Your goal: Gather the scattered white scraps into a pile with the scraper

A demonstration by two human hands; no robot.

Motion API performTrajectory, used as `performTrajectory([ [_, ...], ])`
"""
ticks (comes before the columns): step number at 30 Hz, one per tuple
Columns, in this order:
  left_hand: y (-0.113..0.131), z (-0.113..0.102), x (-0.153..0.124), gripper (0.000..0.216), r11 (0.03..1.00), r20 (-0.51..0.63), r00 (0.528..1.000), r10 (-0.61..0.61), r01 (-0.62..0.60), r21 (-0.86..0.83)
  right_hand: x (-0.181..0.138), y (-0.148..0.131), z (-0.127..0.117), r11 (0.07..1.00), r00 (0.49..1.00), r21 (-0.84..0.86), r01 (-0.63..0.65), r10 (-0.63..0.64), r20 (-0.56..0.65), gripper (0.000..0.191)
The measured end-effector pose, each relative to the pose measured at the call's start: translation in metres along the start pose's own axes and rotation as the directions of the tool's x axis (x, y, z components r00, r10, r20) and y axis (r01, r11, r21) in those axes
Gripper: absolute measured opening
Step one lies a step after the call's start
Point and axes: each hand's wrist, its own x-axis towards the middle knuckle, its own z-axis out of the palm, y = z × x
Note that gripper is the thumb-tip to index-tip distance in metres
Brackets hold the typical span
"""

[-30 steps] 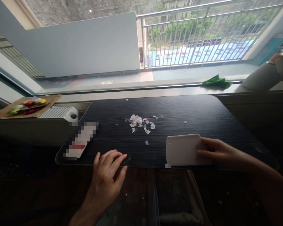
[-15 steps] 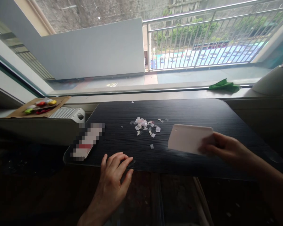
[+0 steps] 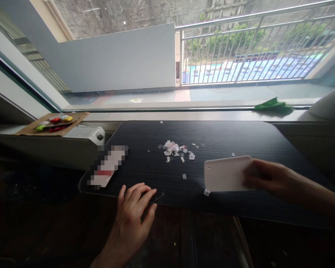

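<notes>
My right hand (image 3: pixel 264 177) grips a white plastic scraper card (image 3: pixel 226 174) by its right end and holds it over the black mat (image 3: pixel 240 137), close to the mat's near edge. A small paper scrap (image 3: pixel 206 192) lies at the card's lower left corner. My left hand (image 3: pixel 134 212) lies flat with fingers spread, fingertips on the mat's near edge. A little heap of white and pink paper scraps (image 3: pixel 175 149) sits mid-mat, left of the card, and a lone scrap (image 3: pixel 184 176) lies nearer.
A blurred white and red object (image 3: pixel 107 167) lies on the mat's left end. A white heater (image 3: pixel 85 132) and a cardboard sheet with coloured pieces (image 3: pixel 53 123) stand left. A green cloth (image 3: pixel 273 106) lies on the window sill, and another person's sleeve (image 3: pixel 328 106) shows far right.
My right hand lifted the card away from the near edge toward the scraps, then brought it back down toward the near edge. The left hand stayed put.
</notes>
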Motion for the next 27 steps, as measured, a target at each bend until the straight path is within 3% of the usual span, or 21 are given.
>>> performTrajectory([
  [4, 0.004, 0.002, 0.002, 0.028, 1.0, -0.005, 1.0, 0.004, -0.004, -0.022, -0.008, 0.018, -0.01, 0.967, 0.991, 0.228, -0.114, 0.128, -0.046, 0.038],
  [7, 0.006, 0.003, 0.004, 0.027, 1.0, -0.001, 1.0, 0.012, -0.012, -0.026, -0.002, 0.021, -0.004, 0.949, 0.982, 0.261, -0.176, 0.189, -0.025, 0.04],
  [17, -0.009, 0.012, -0.003, 0.032, 1.0, 0.135, 0.991, 0.0, -0.002, 0.019, -0.014, 0.03, 0.01, 0.935, 0.972, 0.297, -0.195, 0.143, 0.188, 0.04],
  [27, -0.008, 0.011, -0.003, 0.031, 1.0, 0.135, 0.991, -0.005, 0.003, 0.017, -0.035, 0.025, 0.007, 0.929, 0.965, 0.306, -0.207, 0.141, 0.223, 0.049],
])
